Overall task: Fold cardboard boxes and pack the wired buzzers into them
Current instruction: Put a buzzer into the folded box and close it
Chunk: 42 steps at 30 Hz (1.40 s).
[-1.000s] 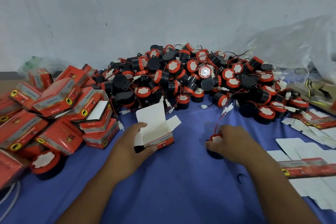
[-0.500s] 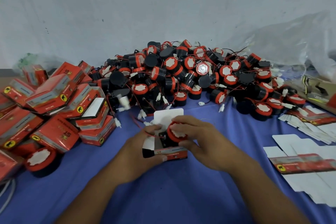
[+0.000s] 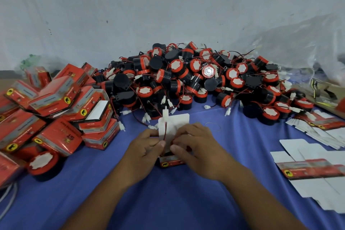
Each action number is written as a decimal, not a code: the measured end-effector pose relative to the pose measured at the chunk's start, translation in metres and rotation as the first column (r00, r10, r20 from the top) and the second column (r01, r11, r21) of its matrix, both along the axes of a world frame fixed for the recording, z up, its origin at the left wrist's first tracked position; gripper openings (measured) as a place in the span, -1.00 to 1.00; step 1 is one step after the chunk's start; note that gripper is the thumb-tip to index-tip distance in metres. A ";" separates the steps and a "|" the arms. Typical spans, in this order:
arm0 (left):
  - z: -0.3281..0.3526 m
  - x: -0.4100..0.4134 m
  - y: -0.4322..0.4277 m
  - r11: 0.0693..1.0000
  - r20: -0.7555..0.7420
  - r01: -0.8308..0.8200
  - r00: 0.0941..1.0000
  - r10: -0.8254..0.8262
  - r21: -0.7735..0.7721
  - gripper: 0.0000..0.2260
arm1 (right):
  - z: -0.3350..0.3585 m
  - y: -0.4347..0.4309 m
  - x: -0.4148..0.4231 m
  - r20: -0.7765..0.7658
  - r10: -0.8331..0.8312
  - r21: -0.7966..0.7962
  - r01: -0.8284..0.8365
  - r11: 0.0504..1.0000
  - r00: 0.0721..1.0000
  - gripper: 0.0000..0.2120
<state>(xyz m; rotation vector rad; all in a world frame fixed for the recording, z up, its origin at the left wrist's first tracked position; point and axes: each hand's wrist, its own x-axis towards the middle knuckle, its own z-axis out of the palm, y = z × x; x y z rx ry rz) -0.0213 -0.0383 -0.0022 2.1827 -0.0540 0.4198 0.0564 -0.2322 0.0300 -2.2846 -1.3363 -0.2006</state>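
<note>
Saw at the far left a pile of closed red boxes (image 3: 56, 110), stacked untidy on the blue bench (image 3: 168, 201). Just in front of it, noted one loose buzzer (image 3: 42, 162) with its white face up. Saw behind, from this pile toward the right, a big heap of wired buzzers (image 3: 196, 76), black and red, against the pale wall, with white connectors spilled at its near edge. Found in the middle, near to the person, the left hand (image 3: 143, 147) with fingers curled on the left side of a small open box (image 3: 170, 160), thumb pressed beside a thin red wire (image 3: 165, 132). Noted the box standing on the bench between both hands, its white flap (image 3: 177, 123) raised upright behind them. Followed the wire from between the thumbs up over the flap to a white connector (image 3: 165, 113) at the top edge. Could not tell what lay inside the box, hidden under the hands. Found the right hand (image 3: 196, 145) on the right side of the box, fingers curled over it, thumb close to the left thumb. Saw at the right some flat unfolded box blanks (image 3: 313, 170), white with a red strip, and farther behind a clear plastic bag (image 3: 298, 43)
</note>
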 end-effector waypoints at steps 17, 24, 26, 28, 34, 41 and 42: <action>0.006 0.001 -0.024 0.845 -0.146 -0.259 0.966 0.215 -0.467 -0.84 | 0.006 0.008 -0.012 -0.076 0.024 0.264 -0.003 0.965 0.997 -0.91; 0.002 0.010 -0.023 0.819 -0.117 -0.330 0.943 0.313 -0.469 -0.67 | 0.010 0.014 -0.016 0.043 0.130 -0.120 -0.124 0.985 0.991 -0.74; -0.001 0.009 -0.025 0.826 -0.082 -0.308 0.948 0.307 -0.471 -0.64 | 0.008 0.015 -0.015 0.039 0.121 -0.130 -0.115 0.985 0.992 -0.73; -0.002 0.006 -0.026 0.838 -0.061 -0.266 0.961 0.271 -0.476 -0.59 | 0.006 0.014 -0.015 0.026 0.078 -0.045 -0.077 0.996 0.997 -0.79; -0.004 0.000 -0.029 0.880 0.061 -0.157 0.977 0.205 -0.449 -0.35 | 0.003 0.016 -0.013 -0.027 0.009 0.095 -0.006 0.995 1.000 -0.83; -0.004 0.001 -0.032 0.874 0.094 -0.159 0.969 0.227 -0.459 -0.49 | 0.009 0.020 -0.021 0.200 0.015 0.002 -0.016 1.000 0.980 -0.86; -0.004 0.001 -0.032 0.886 0.094 -0.156 0.971 0.217 -0.437 -0.51 | 0.010 0.021 -0.021 0.186 0.014 -0.038 -0.007 0.999 0.982 -0.83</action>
